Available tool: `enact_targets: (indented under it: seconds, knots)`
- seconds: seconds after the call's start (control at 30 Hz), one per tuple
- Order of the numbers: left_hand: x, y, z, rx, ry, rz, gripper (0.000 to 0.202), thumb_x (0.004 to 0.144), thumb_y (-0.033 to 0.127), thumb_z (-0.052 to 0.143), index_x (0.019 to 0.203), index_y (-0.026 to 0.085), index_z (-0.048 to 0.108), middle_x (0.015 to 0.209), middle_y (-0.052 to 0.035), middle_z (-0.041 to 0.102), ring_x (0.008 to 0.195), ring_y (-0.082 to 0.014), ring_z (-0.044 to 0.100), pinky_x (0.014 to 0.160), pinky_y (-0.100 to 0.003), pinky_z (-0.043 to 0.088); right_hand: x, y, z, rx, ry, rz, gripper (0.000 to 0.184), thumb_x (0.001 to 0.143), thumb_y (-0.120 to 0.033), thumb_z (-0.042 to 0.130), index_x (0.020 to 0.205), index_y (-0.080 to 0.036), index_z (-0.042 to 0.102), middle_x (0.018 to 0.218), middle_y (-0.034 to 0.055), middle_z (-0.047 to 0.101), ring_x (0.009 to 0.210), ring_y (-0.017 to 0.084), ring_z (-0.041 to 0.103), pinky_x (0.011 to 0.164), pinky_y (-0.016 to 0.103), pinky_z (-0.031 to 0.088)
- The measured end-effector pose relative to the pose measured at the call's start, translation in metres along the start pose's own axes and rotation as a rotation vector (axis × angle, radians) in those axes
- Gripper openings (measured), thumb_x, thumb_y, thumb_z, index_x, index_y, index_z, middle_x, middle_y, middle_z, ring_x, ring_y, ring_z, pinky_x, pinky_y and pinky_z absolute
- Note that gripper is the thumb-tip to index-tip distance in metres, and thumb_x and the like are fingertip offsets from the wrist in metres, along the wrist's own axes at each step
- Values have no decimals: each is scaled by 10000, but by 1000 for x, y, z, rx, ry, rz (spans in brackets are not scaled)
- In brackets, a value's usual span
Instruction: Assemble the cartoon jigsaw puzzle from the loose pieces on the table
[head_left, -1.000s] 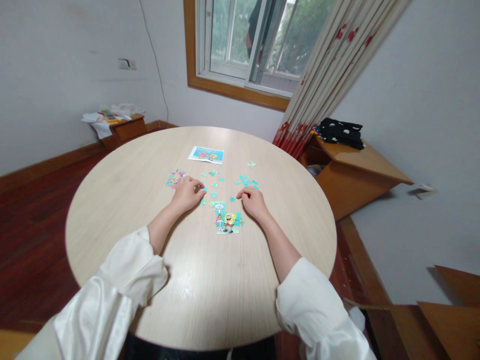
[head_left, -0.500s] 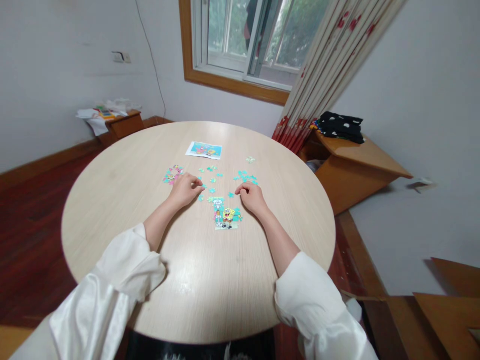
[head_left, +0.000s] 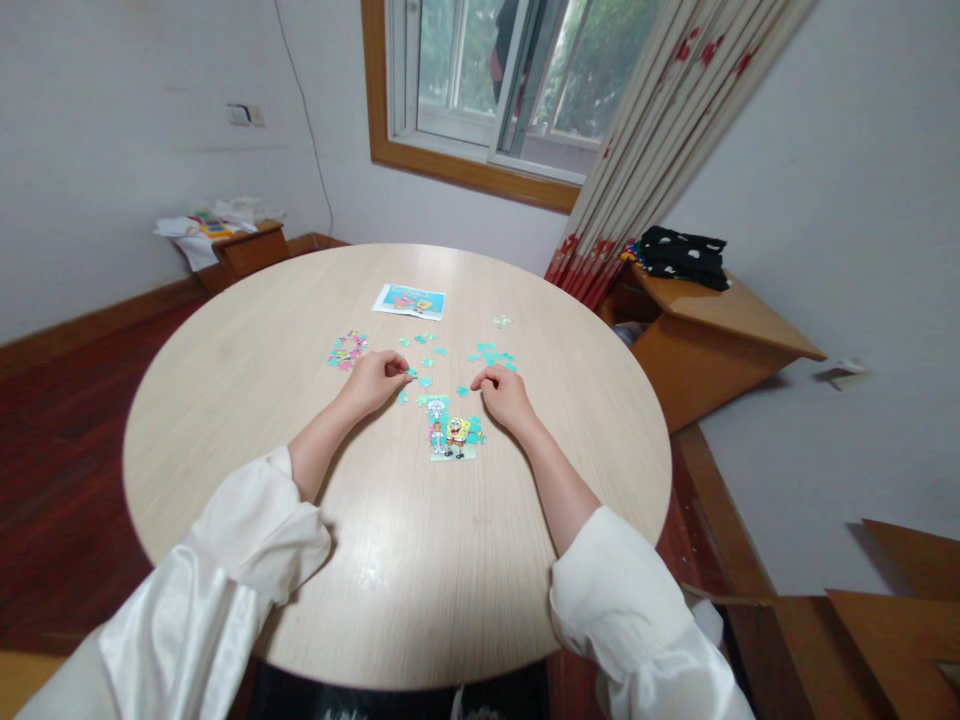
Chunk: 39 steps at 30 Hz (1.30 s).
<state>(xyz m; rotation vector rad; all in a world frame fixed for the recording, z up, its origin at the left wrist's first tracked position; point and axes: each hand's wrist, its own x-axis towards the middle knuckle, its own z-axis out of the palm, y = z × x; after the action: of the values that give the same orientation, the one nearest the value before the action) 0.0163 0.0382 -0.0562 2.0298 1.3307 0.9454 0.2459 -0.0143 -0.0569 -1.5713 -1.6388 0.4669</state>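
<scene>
A partly joined jigsaw puzzle [head_left: 454, 432] with a yellow square figure and a pale standing figure lies on the table between my hands. My left hand [head_left: 377, 380], left of it, pinches a small blue-green puzzle piece [head_left: 412, 373] between thumb and forefinger. My right hand [head_left: 504, 393] rests on the table with its fingers curled, and no piece shows in them. Just left of its fingertips lies a loose teal piece [head_left: 462, 391]. More loose pieces [head_left: 426, 363] are scattered between the hands. Beyond my right hand is a group of teal pieces [head_left: 491, 354].
The round wooden table [head_left: 420, 560] bears a picture sheet [head_left: 409, 302] at its far side. Pink and teal pieces [head_left: 347, 350] sit beyond my left hand, and a pale piece [head_left: 502, 321] at the far right. A wooden cabinet [head_left: 697, 340] with dark cloth stands to the right.
My left thumb and forefinger have closed on a puzzle piece and moved very slightly right. My right hand has stayed in place.
</scene>
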Motion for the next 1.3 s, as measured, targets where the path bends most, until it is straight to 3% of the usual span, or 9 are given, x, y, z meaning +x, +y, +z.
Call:
enact_targets:
  seconds: [0.2, 0.43, 0.63, 0.87, 1.07, 1.3]
  knots:
    - [-2, 5, 0, -128, 39, 4, 142, 655, 254, 649, 760, 158, 651, 628, -5, 627, 598, -141, 549, 582, -260, 429, 0, 2, 2, 26, 18, -15, 270, 694, -67, 424, 562, -192, 623, 683, 9, 638, 730, 154, 576, 766, 279, 429]
    - [-1, 5, 0, -214, -23, -23, 265, 687, 274, 628, 886, 124, 720, 656, -37, 676, 603, -157, 590, 607, -280, 449, -1, 0, 0, 20, 5, -17, 273, 697, -63, 427, 562, -187, 630, 685, 15, 642, 742, 152, 585, 774, 277, 428]
    - [0, 6, 0, -279, -69, -78, 214, 701, 245, 608, 836, 114, 710, 824, -110, 739, 739, -206, 669, 702, -321, 494, 0, -2, -1, 19, 4, -11, 276, 697, -48, 428, 558, -183, 625, 685, 18, 637, 742, 155, 582, 777, 280, 425]
    - [0, 6, 0, -285, -59, -111, 161, 673, 232, 611, 766, 129, 693, 751, -90, 732, 679, -194, 663, 666, -311, 495, 0, 0, -1, 18, 4, -13, 274, 700, -63, 427, 565, -187, 631, 686, 16, 636, 731, 156, 577, 772, 286, 428]
    - [-2, 8, -3, -288, -99, -87, 342, 687, 277, 607, 966, 111, 716, 736, -78, 731, 697, -203, 667, 655, -307, 486, 0, 0, 0, 30, 15, -32, 273, 696, -69, 427, 559, -195, 626, 680, 8, 640, 731, 150, 580, 769, 277, 435]
    - [-1, 8, -2, -296, -111, -92, 195, 668, 271, 627, 793, 136, 690, 761, -79, 725, 712, -200, 663, 688, -318, 495, 0, 1, 1, 13, 18, -28, 272, 692, -69, 425, 562, -191, 631, 673, 10, 639, 721, 150, 579, 759, 273, 434]
